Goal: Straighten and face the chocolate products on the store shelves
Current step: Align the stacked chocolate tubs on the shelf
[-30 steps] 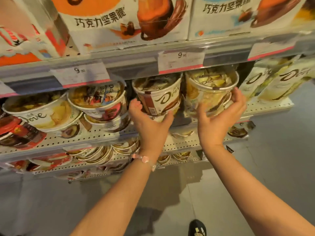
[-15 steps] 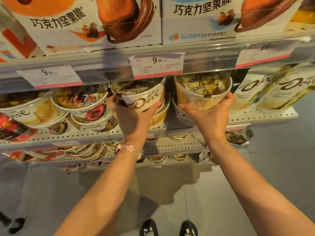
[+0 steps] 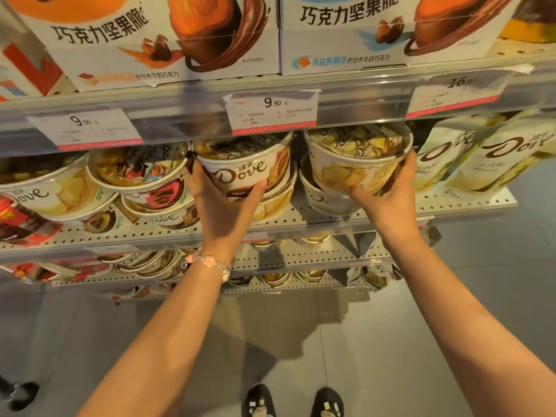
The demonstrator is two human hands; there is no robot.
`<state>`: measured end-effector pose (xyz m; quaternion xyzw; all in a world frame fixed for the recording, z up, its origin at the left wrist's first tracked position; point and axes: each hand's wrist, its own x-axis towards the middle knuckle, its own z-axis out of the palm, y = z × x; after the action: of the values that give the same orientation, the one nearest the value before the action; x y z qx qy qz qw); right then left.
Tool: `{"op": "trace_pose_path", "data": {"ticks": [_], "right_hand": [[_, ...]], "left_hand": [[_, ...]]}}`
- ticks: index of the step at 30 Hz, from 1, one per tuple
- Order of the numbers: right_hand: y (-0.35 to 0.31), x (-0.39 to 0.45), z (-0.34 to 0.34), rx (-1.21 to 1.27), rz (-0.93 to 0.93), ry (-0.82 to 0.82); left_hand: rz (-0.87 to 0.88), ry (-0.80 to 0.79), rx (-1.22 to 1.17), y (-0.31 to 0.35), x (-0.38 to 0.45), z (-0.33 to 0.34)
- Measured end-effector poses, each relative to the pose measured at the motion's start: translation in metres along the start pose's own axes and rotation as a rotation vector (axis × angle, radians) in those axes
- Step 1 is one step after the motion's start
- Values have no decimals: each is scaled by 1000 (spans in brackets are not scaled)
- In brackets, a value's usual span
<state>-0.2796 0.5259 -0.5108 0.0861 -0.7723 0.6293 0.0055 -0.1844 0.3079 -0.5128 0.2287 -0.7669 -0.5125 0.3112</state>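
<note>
My left hand cups a brown-labelled tub from below, thumb on its front, fingers wrapped round its left side. It sits on another tub near the front edge of the shelf. My right hand grips a yellow tub, fingers spread along its right side, thumb underneath; it is tilted on a lower tub, just beside the white pouches.
</note>
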Motion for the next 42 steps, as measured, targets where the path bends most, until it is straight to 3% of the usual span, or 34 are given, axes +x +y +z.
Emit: {"op": "trace_pose_path", "data": {"ticks": [5,9,21,34,42], "right_hand": [[-3,-6,26,-94,1,169],[-5,-4,32,-173,-15,266],[3,-3,17,-51,-24,97],[3,-9,27,40,4,122],[-2,4,25,-150,19,99]], "left_hand": [[-157,119,150,6,-5,23],[-159,176,208,3,0,30],[-22,58,82,-1,7,2],[5,70,87,1,4,6],[41,27,123,-1,16,3]]}}
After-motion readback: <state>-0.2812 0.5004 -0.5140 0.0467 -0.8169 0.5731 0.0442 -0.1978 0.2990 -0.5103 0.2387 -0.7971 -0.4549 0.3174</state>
